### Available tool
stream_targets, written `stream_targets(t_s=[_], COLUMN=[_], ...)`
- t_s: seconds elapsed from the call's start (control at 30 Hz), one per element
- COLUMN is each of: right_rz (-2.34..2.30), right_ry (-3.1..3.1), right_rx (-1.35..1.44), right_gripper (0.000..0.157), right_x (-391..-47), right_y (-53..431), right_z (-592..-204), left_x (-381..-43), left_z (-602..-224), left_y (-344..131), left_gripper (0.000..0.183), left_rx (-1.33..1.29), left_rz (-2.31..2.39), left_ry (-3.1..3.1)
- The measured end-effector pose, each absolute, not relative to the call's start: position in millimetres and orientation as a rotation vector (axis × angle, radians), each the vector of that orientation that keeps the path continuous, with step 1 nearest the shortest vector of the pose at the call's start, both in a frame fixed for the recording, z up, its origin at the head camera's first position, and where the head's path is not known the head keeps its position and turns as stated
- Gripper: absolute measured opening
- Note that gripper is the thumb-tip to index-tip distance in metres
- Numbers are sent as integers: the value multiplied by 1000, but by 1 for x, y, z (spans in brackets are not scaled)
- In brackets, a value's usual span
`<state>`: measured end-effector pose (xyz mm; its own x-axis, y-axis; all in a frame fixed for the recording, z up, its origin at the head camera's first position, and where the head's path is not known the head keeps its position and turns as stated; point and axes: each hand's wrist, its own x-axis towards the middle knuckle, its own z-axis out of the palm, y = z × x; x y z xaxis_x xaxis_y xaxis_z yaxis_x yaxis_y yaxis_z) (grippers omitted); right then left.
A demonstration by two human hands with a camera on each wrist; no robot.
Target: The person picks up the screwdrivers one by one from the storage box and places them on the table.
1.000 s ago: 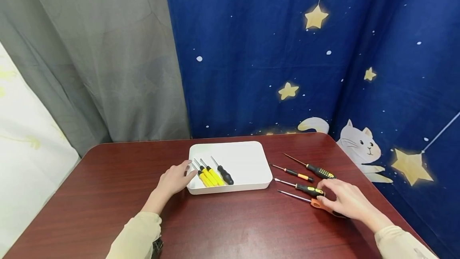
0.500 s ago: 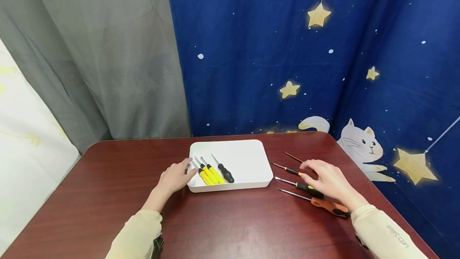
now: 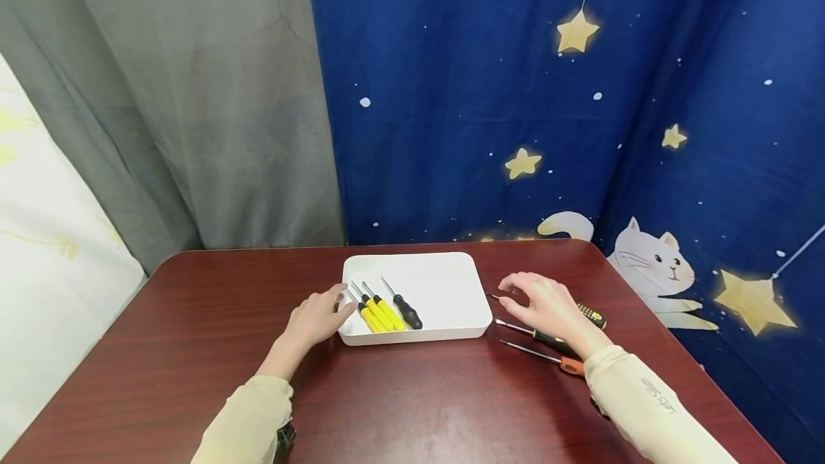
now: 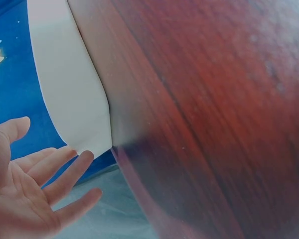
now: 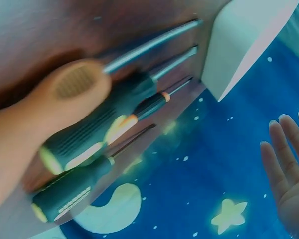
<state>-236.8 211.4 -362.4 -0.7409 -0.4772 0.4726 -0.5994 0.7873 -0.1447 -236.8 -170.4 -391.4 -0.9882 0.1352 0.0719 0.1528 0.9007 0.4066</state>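
My left hand (image 3: 316, 319) rests at the left end of a white tray (image 3: 445, 292), its fingers loosely spread; in the left wrist view, fingertips (image 4: 87, 154) meet the tray's corner. Inside the tray lie several screwdrivers: yellow-handled ones (image 3: 380, 313) side by side and a black-handled one (image 3: 407, 312). Right of the tray my right hand (image 3: 544, 306) hovers with relaxed fingers and nothing in them. Below it lie an orange-handled screwdriver (image 5: 97, 82), a thick black-and-yellow one (image 5: 89, 132), a slim black-and-orange one (image 5: 150, 105) and a black one with yellow dots (image 3: 591, 316).
The dark red wooden table (image 3: 412, 407) has rounded far corners. Behind it hang a grey curtain (image 3: 258, 127) and a blue curtain (image 3: 451, 92) with stars and a cat. A pale cloth (image 3: 51, 249) hangs at the left.
My right hand has moved left and away from me, from the screwdriver handles toward the tray's right end. My left hand and the screwdrivers have stayed put.
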Motion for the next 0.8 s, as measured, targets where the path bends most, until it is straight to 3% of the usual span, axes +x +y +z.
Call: stream_targets(t_s=[0.8], right_rz=[459], right_ry=[-2565], right_rx=[973], right_gripper=[18], right_x=[-261], right_y=[133], right_z=[-363], left_x=[-237], left_z=[-391], left_y=[-170], left_gripper=[52], left_rx=[-232], left_rz=[-651], left_ry=[-3018])
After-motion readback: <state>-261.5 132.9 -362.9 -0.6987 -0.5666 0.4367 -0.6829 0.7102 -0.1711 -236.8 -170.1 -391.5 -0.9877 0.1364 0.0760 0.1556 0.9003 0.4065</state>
